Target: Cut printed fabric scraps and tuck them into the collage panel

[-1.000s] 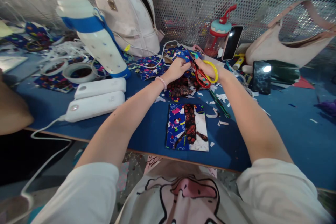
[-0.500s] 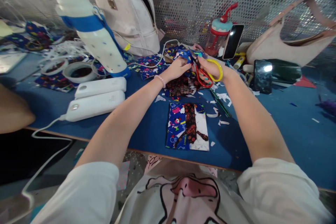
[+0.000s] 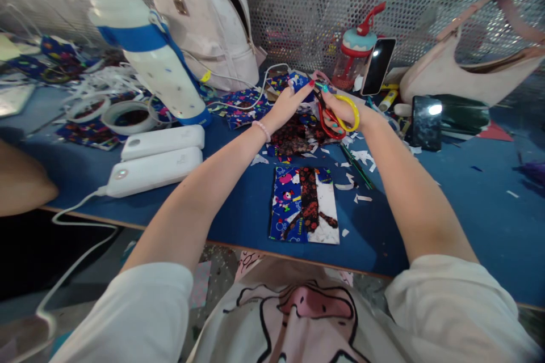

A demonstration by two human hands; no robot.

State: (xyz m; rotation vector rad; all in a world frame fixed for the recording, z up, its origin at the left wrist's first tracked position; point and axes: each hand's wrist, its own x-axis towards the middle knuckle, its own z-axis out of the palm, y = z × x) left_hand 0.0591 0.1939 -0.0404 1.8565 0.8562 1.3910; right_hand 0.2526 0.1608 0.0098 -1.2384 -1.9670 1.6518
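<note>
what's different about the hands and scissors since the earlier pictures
The left hand has shifted slightly forward, away from the person, and its fingers look straighter. The right hand still holds the scissors, barely moved. The patchwork square and bottle stayed put.

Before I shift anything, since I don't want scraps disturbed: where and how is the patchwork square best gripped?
Probably pinch the near edge of the patchwork square, coming from the front of the table: it lies flat, with that edge facing you and pale scraps beyond it and to its right.
</note>
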